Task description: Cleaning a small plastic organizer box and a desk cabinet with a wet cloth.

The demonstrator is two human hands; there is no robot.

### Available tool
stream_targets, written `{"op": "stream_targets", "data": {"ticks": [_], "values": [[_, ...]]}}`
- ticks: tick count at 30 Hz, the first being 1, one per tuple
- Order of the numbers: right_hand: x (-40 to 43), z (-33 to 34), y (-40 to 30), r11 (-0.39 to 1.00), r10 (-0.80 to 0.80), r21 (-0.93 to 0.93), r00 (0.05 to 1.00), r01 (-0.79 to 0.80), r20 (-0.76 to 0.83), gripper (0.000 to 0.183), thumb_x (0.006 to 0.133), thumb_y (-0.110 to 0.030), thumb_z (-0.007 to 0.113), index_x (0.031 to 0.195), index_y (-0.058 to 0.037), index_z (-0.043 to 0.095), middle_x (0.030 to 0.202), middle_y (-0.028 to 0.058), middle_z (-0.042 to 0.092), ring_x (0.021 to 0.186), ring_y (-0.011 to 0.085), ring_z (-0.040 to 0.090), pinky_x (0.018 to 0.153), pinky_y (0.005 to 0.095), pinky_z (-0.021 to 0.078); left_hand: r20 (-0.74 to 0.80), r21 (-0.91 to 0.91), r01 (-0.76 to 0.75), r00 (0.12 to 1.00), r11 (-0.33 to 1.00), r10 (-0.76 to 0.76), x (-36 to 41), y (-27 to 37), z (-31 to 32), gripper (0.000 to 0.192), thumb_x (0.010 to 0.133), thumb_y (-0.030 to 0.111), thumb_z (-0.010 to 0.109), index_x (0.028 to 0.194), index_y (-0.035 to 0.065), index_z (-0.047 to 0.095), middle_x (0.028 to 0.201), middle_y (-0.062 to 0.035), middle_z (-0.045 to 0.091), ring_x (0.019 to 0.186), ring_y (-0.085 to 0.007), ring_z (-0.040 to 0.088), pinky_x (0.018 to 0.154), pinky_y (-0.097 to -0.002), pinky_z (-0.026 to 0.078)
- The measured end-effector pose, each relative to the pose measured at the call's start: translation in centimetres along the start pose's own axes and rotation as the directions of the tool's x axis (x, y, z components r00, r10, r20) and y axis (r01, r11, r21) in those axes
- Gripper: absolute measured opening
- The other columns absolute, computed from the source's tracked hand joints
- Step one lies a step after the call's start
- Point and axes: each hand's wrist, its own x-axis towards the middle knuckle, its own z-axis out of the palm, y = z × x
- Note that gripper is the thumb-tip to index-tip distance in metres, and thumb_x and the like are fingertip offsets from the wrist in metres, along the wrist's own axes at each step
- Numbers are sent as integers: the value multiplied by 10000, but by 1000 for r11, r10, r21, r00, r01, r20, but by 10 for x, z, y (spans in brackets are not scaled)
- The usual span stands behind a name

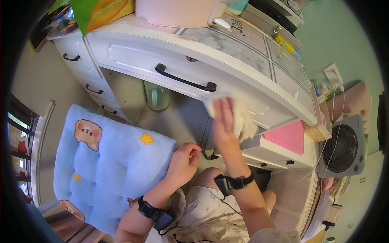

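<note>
My right hand [224,124] presses a cream cloth [243,118] against the white drawer front [139,62] of a desk, below and to the right of its black handle [185,79]. The hand is slightly blurred and its fingers lie over the cloth. Lower and to the left, my left hand [184,162] hangs in front of the desk beside a light blue padded cushion [112,164] with bear and star patches. Its fingers are curled loosely, and no object shows in it. Both wrists wear black straps with small devices.
A pink bin [173,13] stands on the tiled desktop [243,51]. Under the desk is a green container [156,97]. To the right are a low white cabinet [285,155] with a pink mat [287,136], a woven basket [317,130], a grey fan [342,147] and hanging white cables.
</note>
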Motion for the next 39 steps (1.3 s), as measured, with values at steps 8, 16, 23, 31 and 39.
{"op": "stream_targets", "data": {"ticks": [8, 16, 23, 31, 39], "values": [[36, 0, -29, 983, -130, -123, 990, 136, 61, 486, 718, 64, 627, 1198, -9, 649, 1319, 100, 527, 1155, 274, 569, 931, 368, 490, 15, -4, -32, 999, 999, 32, 2, -9, 7, 160, 819, -32, 586, 976, -8, 601, 929, -187, 621, 844, -318, 639, 756, -378, 524], [28, -11, -30, 991, 50, -125, 997, -43, 51, 447, 737, 91, 592, 1179, 39, 633, 1302, 128, 531, 1180, 321, 533, 1005, 418, 436, 50, 33, -21, 999, 999, 19, 1, -9, 8, 135, 862, -15, 584, 994, -6, 612, 966, -160, 636, 884, -270, 660, 777, -341, 551], [5, -35, 15, 978, 135, -159, 991, -132, 8, 465, 847, -7, 517, 1310, 39, 509, 1404, 239, 386, 1298, 372, 407, 1073, 491, 328, -15, 0, -1, 1000, 1000, 1, 2, -10, 2, 131, 862, -11, 585, 991, -7, 610, 962, -166, 638, 879, -278, 661, 771, -345, 548], [101, -27, -17, 997, -82, 28, 961, 77, 263, 537, 851, -160, 610, 1342, 21, 492, 1305, 216, 519, 1211, 327, 506, 1020, 452, 392, 12, 48, -28, 1000, 998, 27, 4, -16, 6, 114, 856, -9, 589, 969, -10, 603, 957, -165, 636, 871, -288, 657, 759, -342, 547], [-10, -77, 66, 934, -149, -342, 983, 105, -104, 582, 947, -189, 509, 1435, 53, 306, 1471, 272, 337, 1352, 442, 342, 1081, 603, 267, -5, 51, -44, 999, 998, 44, 4, -19, 6, 116, 850, 8, 605, 966, -5, 607, 949, -170, 634, 843, -308, 650, 743, -351, 544]]}}
